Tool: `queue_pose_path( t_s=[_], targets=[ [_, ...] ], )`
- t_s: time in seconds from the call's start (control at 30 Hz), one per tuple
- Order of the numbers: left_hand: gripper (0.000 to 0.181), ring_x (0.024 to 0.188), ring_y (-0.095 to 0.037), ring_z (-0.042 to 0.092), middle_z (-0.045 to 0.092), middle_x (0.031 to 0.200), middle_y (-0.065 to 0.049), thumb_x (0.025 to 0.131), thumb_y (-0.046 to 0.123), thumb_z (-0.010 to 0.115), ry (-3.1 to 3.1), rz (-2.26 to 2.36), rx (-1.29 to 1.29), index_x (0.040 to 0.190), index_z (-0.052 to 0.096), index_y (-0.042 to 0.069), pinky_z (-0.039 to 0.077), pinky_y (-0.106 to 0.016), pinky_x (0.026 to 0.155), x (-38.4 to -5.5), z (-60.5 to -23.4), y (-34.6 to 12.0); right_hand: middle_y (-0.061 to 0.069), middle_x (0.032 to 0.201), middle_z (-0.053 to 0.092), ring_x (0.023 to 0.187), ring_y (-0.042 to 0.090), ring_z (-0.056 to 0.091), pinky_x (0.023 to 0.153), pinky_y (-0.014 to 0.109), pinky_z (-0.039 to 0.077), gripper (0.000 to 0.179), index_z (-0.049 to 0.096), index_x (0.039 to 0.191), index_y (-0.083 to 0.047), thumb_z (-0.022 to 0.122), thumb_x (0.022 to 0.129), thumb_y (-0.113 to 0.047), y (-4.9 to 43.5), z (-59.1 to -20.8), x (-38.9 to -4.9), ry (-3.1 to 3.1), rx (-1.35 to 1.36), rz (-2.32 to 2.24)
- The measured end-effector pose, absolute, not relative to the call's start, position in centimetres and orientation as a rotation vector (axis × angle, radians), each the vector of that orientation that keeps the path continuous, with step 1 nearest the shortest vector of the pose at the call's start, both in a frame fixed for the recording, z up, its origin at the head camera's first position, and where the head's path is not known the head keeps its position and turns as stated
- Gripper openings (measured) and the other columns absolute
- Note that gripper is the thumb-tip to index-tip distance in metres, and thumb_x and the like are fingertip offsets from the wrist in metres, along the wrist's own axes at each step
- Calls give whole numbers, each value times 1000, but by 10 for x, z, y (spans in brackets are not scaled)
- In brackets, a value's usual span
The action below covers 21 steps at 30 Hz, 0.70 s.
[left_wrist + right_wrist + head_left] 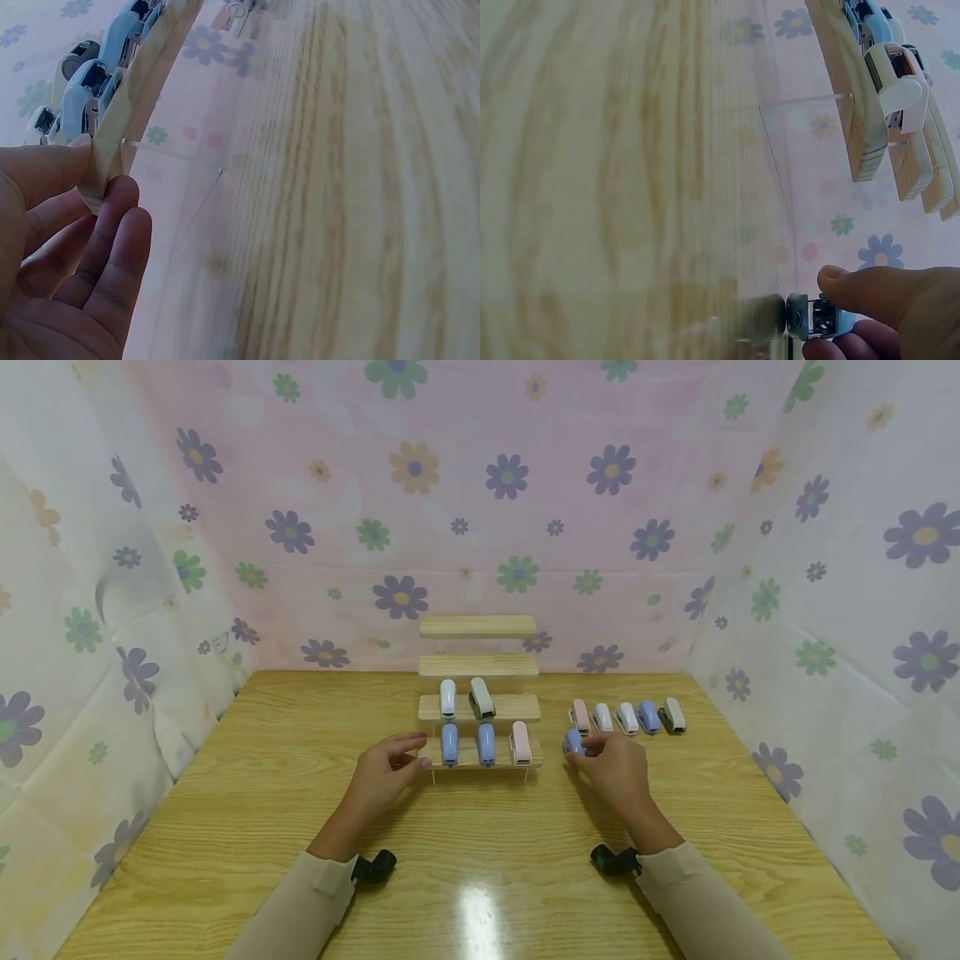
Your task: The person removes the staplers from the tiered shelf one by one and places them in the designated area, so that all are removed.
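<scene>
My left hand (382, 774) is at the left end of the bottom board of a stepped wooden display rack (480, 707). In the left wrist view its thumb and fingers pinch the end of that board (112, 142). My right hand (618, 767) pinches a small blue stapler (573, 742) to the right of the rack. The right wrist view shows this stapler (821, 315) between thumb and fingers, low at the tabletop. On the bottom board stand two blue staplers (449, 744) and a pink stapler (521, 743). One tier up are a white stapler (447, 699) and a grey-white stapler (482, 698).
Behind my right hand, a row of several staplers lies on the wooden table (300, 727): a pink one (579, 716), white ones (626, 718), a blue one (649, 717) and a grey-white one (672, 716). Flowered cloth (465, 552) encloses the back and sides.
</scene>
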<state>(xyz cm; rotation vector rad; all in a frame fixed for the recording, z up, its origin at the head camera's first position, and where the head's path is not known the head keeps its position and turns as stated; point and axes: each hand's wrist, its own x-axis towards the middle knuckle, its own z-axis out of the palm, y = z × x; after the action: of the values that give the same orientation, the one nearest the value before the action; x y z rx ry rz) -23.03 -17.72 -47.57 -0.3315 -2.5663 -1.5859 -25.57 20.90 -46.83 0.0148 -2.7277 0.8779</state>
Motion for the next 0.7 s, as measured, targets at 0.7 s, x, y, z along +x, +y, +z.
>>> queue_pose_path(
  t_s=[0.7],
  targets=[
    [40,103,-21,71,62,144,-2,98,26,75,-2559,-1585,-335,135,70,11,59,-24,79,-231,-477,-178,8,88,77,79,23,72,69,42,59,34,78,99,-6,92,79,-30,207,-471,-254,-2704,32,888]
  ],
)
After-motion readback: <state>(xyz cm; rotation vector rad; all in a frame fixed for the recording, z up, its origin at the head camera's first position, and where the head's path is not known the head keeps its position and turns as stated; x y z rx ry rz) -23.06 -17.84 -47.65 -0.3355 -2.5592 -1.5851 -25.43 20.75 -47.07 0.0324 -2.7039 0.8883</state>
